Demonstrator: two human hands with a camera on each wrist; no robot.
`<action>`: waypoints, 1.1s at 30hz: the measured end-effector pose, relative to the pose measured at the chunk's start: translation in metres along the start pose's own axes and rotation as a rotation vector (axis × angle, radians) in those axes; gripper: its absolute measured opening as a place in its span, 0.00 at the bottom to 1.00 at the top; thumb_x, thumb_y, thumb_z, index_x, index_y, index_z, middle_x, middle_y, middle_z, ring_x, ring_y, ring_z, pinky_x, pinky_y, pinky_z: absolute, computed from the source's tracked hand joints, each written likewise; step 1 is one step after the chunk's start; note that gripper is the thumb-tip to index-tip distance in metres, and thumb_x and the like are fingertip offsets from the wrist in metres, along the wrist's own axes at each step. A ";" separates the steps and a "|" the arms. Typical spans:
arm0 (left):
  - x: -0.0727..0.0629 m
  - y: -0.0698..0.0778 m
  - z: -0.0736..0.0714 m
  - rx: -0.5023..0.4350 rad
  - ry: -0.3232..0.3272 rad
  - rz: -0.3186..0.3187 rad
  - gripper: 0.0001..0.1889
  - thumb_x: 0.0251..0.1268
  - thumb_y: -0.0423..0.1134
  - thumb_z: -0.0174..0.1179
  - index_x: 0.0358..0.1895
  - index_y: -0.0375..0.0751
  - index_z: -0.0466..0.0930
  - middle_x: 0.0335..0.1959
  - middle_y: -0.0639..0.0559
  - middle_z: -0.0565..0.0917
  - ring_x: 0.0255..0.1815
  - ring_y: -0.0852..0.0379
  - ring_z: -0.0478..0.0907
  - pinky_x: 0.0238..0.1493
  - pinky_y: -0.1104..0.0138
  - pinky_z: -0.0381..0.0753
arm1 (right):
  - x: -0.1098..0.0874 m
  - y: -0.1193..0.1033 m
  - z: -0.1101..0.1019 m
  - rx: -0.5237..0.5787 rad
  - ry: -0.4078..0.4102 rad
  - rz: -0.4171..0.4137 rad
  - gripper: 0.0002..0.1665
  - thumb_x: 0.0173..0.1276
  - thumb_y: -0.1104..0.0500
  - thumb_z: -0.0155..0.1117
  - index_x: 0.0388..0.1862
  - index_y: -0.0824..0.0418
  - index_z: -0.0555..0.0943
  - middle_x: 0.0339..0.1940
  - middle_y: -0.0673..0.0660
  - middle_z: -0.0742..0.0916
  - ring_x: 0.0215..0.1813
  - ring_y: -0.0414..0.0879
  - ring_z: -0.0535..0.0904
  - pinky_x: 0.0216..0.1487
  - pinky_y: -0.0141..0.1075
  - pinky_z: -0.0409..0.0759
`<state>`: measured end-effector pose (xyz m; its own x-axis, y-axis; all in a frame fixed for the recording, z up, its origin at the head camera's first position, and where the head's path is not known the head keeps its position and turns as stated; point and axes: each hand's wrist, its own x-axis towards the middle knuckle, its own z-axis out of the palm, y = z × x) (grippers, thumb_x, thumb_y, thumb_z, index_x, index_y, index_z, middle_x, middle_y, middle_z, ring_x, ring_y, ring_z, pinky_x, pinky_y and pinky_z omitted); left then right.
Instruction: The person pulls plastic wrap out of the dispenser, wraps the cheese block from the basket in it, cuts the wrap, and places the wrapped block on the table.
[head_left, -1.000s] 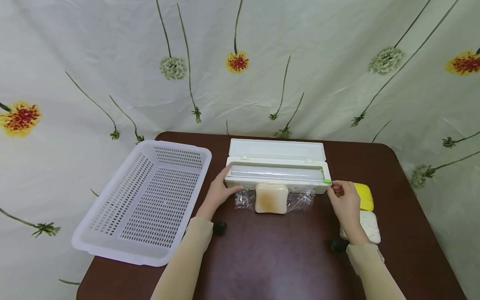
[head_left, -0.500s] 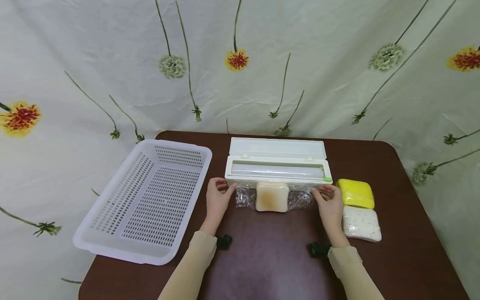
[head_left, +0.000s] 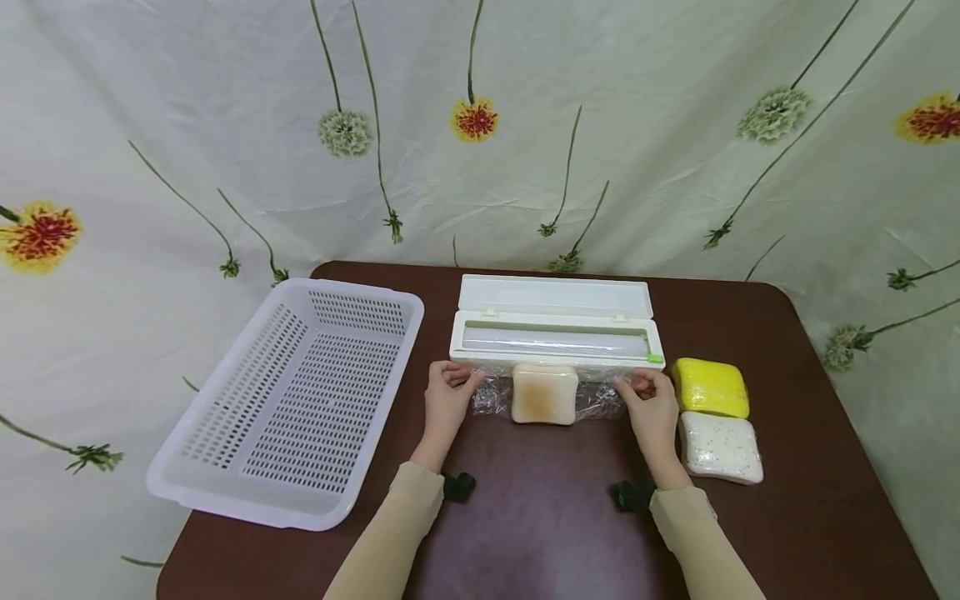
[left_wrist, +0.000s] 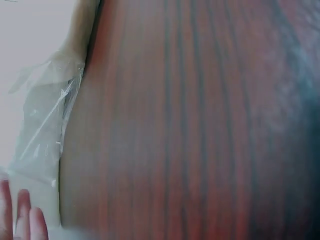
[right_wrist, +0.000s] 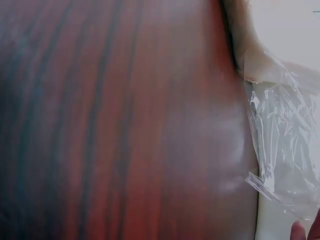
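Note:
A slice of toast lies in crumpled clear plastic wrap in front of the white wrap dispenser box. The box's lid stands raised and a roll of wrap lies inside. At the left end of the wrap, my left hand pinches its edge between thumb and fingers. On the other side my right hand pinches the right end. Each wrist view shows only a few fingertips, such as the left fingertips, beside the wrap; both thumbs are out of those views.
A white perforated plastic basket stands on the left of the dark brown table. Right of my right hand lie a yellow wrapped block and a speckled white wrapped slice. A flowered curtain hangs behind.
My right hand has come left from the green cutter at the box's end to the wrap. My left hand has dropped from the box's left end to the wrap's left edge.

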<state>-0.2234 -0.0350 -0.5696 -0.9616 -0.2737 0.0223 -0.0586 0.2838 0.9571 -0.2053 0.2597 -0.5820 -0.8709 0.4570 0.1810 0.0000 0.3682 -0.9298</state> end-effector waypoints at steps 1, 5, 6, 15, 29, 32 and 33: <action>0.000 0.000 0.000 -0.001 0.001 0.009 0.20 0.60 0.37 0.70 0.49 0.34 0.70 0.44 0.36 0.85 0.49 0.42 0.83 0.51 0.55 0.83 | 0.000 0.000 0.000 0.007 0.000 -0.014 0.18 0.59 0.62 0.75 0.44 0.70 0.81 0.33 0.54 0.75 0.32 0.28 0.69 0.35 0.15 0.68; 0.002 -0.002 -0.001 -0.002 -0.016 0.059 0.16 0.60 0.35 0.70 0.47 0.35 0.75 0.39 0.39 0.84 0.44 0.46 0.83 0.50 0.58 0.84 | 0.001 0.000 0.000 0.050 -0.017 -0.054 0.14 0.58 0.67 0.74 0.39 0.72 0.81 0.35 0.57 0.76 0.33 0.27 0.71 0.36 0.14 0.70; 0.002 -0.002 -0.002 -0.005 -0.028 0.078 0.15 0.60 0.34 0.69 0.47 0.36 0.77 0.38 0.40 0.84 0.43 0.47 0.83 0.49 0.59 0.84 | 0.001 0.000 0.000 0.060 -0.024 -0.058 0.12 0.58 0.68 0.74 0.37 0.73 0.80 0.36 0.58 0.77 0.32 0.27 0.71 0.35 0.14 0.70; 0.004 -0.005 -0.006 -0.028 -0.072 0.196 0.04 0.62 0.27 0.65 0.38 0.34 0.86 0.39 0.40 0.81 0.42 0.46 0.83 0.45 0.70 0.83 | 0.002 -0.002 -0.003 0.058 -0.091 -0.100 0.02 0.61 0.74 0.66 0.29 0.72 0.82 0.38 0.63 0.83 0.37 0.22 0.72 0.39 0.14 0.71; 0.004 -0.004 -0.016 0.349 -0.165 0.323 0.08 0.68 0.29 0.58 0.34 0.44 0.86 0.41 0.47 0.88 0.39 0.50 0.84 0.42 0.57 0.82 | 0.002 0.002 -0.011 -0.262 -0.231 -0.116 0.08 0.68 0.69 0.59 0.31 0.63 0.83 0.36 0.62 0.89 0.33 0.51 0.77 0.33 0.30 0.71; 0.004 -0.001 -0.017 0.444 -0.194 0.331 0.10 0.71 0.31 0.55 0.37 0.46 0.85 0.39 0.49 0.87 0.36 0.51 0.82 0.40 0.57 0.80 | 0.002 0.002 -0.012 -0.285 -0.242 -0.120 0.08 0.69 0.68 0.59 0.32 0.62 0.84 0.36 0.61 0.89 0.31 0.49 0.75 0.31 0.31 0.70; 0.003 0.000 -0.018 0.461 -0.200 0.332 0.10 0.72 0.31 0.54 0.37 0.46 0.85 0.40 0.49 0.87 0.36 0.51 0.82 0.40 0.57 0.80 | 0.001 0.002 -0.012 -0.293 -0.250 -0.121 0.08 0.69 0.68 0.59 0.33 0.62 0.85 0.37 0.61 0.90 0.30 0.48 0.75 0.32 0.31 0.70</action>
<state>-0.2218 -0.0521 -0.5642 -0.9775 0.0632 0.2012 0.1862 0.7063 0.6830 -0.2007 0.2708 -0.5798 -0.9659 0.1985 0.1663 -0.0010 0.6393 -0.7690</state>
